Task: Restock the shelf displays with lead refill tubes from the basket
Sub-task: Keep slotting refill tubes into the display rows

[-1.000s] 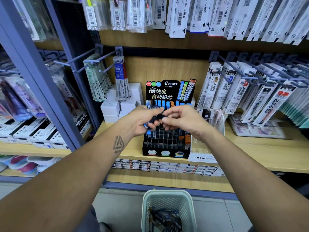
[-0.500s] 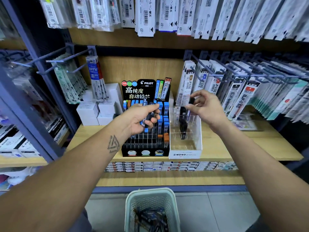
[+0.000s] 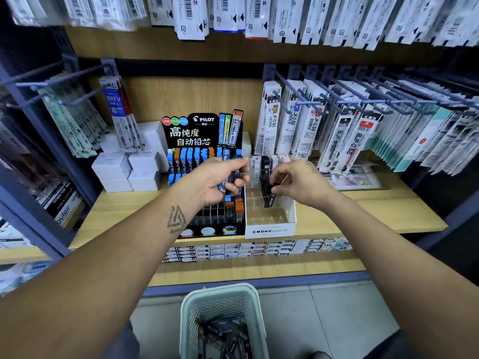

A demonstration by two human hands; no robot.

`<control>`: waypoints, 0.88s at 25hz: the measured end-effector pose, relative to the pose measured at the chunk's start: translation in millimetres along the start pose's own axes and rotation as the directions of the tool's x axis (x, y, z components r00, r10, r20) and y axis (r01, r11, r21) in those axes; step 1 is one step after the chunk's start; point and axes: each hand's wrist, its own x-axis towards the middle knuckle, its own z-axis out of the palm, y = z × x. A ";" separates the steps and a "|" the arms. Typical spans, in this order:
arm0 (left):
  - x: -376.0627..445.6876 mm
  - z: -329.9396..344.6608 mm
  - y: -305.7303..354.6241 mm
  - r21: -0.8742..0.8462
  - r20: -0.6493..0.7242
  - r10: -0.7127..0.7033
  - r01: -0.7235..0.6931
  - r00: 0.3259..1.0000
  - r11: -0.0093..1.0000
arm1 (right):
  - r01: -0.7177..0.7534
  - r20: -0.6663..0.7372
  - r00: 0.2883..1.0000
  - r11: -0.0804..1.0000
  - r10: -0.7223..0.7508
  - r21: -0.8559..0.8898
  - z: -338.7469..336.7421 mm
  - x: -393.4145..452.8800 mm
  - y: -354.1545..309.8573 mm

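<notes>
My left hand [image 3: 220, 181] grips a small bunch of lead refill tubes [image 3: 231, 174] with blue caps, held over the black Pilot display rack [image 3: 215, 221]. My right hand [image 3: 298, 185] pinches one dark tube [image 3: 270, 199] and holds it down inside the clear Mono display box [image 3: 269, 229], beside dark tubes standing there. The pale green basket [image 3: 223, 301] sits on the floor below, with several dark tubes lying in it.
White boxes [image 3: 129, 169] are stacked left of the Pilot rack. Refill packs hang on pegs [image 3: 350, 99] to the right and above. The wooden shelf [image 3: 375, 211] runs under both displays. A lower shelf holds rows of small boxes [image 3: 259, 251].
My right hand has left the bunch in my left hand with one tube, moved right, then dropped into the Mono box. The view has shifted to the right.
</notes>
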 end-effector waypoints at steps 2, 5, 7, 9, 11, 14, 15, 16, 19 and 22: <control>-1.5 -0.9 -0.5 0.002 0.000 0.001 -0.001 1.000 1.000 | -0.004 0.019 1.000 0.999 0.005 -0.051 3.4 -3.5 -0.7; -4.0 -1.2 -2.3 0.018 0.008 0.006 -0.006 1.000 1.000 | 0.029 0.106 0.994 0.976 -0.007 -0.215 13.1 -6.5 -0.5; -5.2 -1.5 -3.8 0.032 0.015 0.006 -0.006 1.000 0.999 | 0.051 0.138 0.990 0.955 -0.011 -0.292 21.2 -8.4 0.2; -5.8 -1.6 -4.5 0.045 0.018 0.006 -0.006 1.000 0.999 | 0.069 0.145 0.989 0.940 -0.021 -0.335 25.5 -10.6 0.6; -6.3 -2.2 -4.6 0.049 0.018 0.007 -0.008 1.000 0.999 | 0.090 0.139 0.989 0.930 -0.043 -0.356 27.8 -11.0 2.0; -6.3 -3.6 -4.5 0.054 0.022 0.006 -0.007 1.000 0.999 | 0.120 0.132 0.989 0.913 -0.073 -0.390 31.2 -11.3 0.4; -6.3 -3.9 -4.4 0.056 0.022 0.005 -0.006 1.000 0.998 | 0.127 0.128 0.988 0.908 -0.082 -0.400 32.8 -11.3 0.6; -6.3 -3.8 -4.5 0.060 0.020 0.005 -0.006 1.000 0.998 | 0.137 0.123 0.988 0.902 -0.094 -0.410 33.9 -11.8 0.0; -7.0 -3.9 -4.4 0.068 0.012 0.001 -0.001 1.000 0.998 | 0.185 0.123 0.982 0.876 -0.145 -0.446 36.4 -12.8 0.1; -8.3 -3.9 -4.3 0.075 0.007 -0.003 0.002 1.000 0.997 | 0.186 0.115 0.982 0.862 -0.149 -0.472 37.7 -12.3 2.1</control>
